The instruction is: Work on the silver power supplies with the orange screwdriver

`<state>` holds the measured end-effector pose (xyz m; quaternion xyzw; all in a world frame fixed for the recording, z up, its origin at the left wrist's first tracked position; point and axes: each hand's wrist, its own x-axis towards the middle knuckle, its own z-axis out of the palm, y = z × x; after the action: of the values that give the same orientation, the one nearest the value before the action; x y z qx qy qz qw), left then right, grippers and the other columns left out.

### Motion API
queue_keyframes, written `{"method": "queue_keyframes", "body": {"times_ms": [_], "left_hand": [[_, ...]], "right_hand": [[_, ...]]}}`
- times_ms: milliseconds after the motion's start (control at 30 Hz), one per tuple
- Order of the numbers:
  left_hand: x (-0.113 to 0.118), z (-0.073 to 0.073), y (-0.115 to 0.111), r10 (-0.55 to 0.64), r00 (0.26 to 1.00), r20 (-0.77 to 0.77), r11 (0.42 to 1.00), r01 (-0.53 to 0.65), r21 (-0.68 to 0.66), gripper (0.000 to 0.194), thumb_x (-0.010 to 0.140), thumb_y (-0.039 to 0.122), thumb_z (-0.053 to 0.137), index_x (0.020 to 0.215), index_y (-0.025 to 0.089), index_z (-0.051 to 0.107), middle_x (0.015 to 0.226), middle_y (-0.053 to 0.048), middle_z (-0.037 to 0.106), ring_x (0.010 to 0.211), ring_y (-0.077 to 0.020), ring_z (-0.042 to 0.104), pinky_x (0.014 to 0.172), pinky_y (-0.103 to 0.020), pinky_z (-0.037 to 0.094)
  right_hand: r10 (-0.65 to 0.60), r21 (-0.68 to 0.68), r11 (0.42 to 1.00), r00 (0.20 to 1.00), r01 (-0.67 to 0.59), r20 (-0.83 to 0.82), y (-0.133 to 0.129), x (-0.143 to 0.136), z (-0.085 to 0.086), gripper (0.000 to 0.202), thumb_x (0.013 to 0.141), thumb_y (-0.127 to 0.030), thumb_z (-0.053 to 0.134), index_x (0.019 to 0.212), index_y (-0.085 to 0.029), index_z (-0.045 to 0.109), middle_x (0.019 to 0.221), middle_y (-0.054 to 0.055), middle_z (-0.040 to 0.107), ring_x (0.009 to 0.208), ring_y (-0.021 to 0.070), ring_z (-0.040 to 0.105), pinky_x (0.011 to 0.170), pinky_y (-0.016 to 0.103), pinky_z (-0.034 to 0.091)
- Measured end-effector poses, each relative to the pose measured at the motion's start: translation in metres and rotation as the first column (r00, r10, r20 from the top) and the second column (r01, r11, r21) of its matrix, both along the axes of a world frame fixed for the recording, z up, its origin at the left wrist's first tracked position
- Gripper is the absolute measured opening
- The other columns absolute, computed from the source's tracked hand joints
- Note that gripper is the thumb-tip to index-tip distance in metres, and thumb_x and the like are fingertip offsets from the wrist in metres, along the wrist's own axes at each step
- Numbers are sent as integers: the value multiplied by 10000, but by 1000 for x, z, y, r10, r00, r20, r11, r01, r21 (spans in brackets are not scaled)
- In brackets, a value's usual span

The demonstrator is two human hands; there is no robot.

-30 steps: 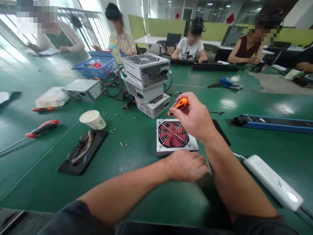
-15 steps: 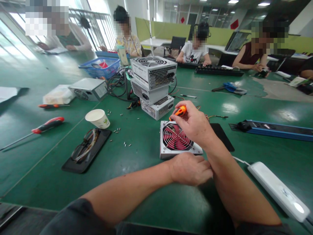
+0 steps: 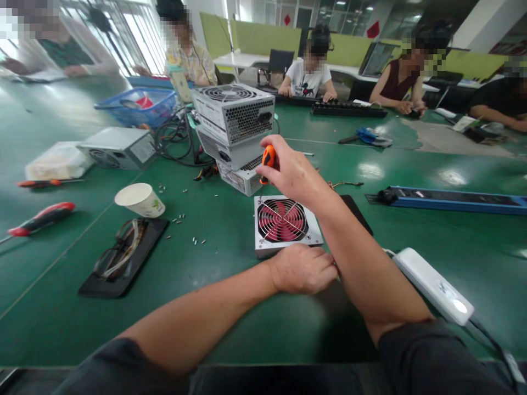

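The power supply [image 3: 313,232], near mid-frame, has its fan grille [image 3: 288,215] on; work at its upper-left corner looks under way, the remainder unclear. The right hand [image 3: 291,167] pinches an orange screwdriver [image 3: 268,158] there; the left hand [image 3: 302,269] curls by the near edge, contents hidden. Stacked units [image 3: 233,118] crowd upper centre; tabletop [image 3: 230,236] opens leftward.

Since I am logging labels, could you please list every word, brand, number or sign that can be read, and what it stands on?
None reads clearly.
Top stacked power supply: label too small.
Left power supply: label blurred.
Fan unit with red blades: nothing legible.
White T-shirt: lettering too blurred.
White power strip: marking unclear.
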<state>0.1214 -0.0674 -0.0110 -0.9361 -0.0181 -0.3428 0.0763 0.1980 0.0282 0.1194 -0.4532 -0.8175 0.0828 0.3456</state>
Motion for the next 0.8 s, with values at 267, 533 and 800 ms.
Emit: {"method": "queue_keyframes", "body": {"times_ms": [267, 533, 800], "left_hand": [[-1, 5, -2, 1, 1000, 8, 1000, -1, 1, 226, 1009, 247, 528, 807, 189, 608, 764, -26, 646, 648, -169, 563, 531, -367, 384], [0, 0, -1, -6, 1000, 5, 1000, 6, 13, 191, 1015, 251, 520, 858, 179, 602, 826, -44, 672, 679, -172, 579, 554, -353, 374], [1, 5, -2, -9, 999, 39, 1000, 9, 0, 239, 995, 265, 576, 767, 200, 552, 724, -5, 593, 629, -160, 522, 545, -365, 340]], "right_hand": [[419, -76, 908, 897, -413, 139, -4, -4, 20, 397, 919, -97, 633, 1302, -178, 575, 1161, 41, 695, 999, 173, 631, 954, 303, 437], [14, 5, 1000, 998, -15, 65, 14, -10, 9, 215, 942, -251, 659, 1117, -171, 563, 970, 58, 659, 882, 221, 603, 874, 360, 443], [-17, -13, 1000, 999, 16, -28, 26, 2, -2, 232, 921, -264, 685, 1094, -196, 545, 909, 16, 621, 818, 187, 566, 857, 339, 459]]}}
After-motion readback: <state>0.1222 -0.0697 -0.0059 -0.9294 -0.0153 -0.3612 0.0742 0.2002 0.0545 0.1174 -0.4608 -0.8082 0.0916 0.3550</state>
